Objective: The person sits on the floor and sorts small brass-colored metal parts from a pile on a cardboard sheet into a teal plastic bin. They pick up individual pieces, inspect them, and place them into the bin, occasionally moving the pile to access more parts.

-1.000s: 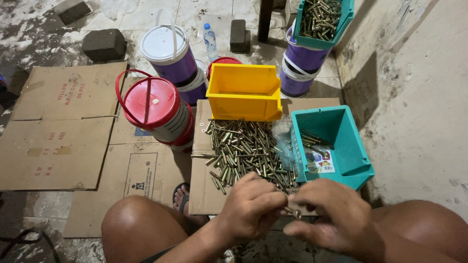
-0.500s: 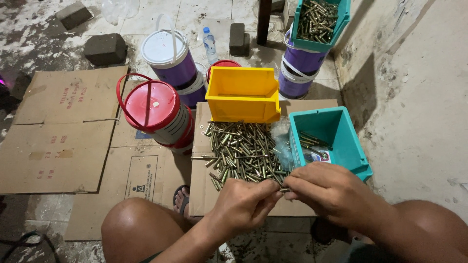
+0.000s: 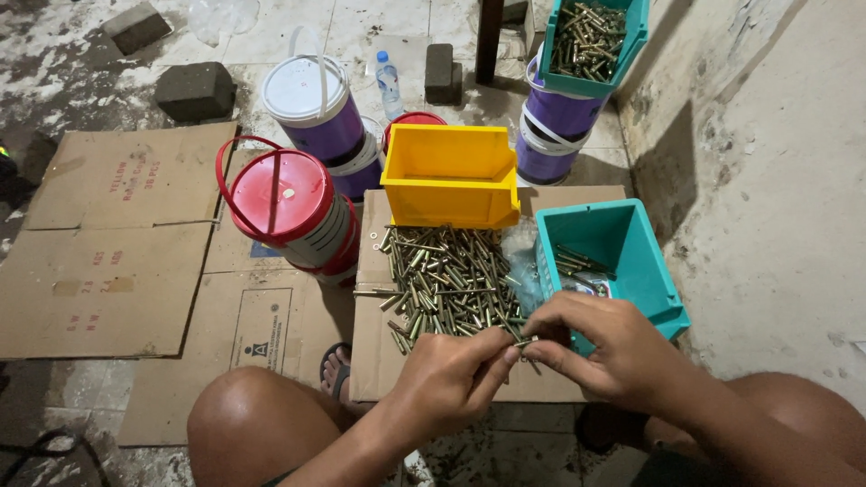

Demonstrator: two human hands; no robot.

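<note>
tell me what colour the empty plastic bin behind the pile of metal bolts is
Yellow: the open-fronted plastic bin shows clearly in the head view.

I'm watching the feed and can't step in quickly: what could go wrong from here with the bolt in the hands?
Both hands, left and right, pinch one small bolt in the air above the cardboard. It might slip and roll onto the cracked floor.
The loose bolt pile lies unwalled beside the teal bin. A wrist brushing it could scatter pieces.
A bare foot sits near the pile, so stray bolts could hurt.
</note>
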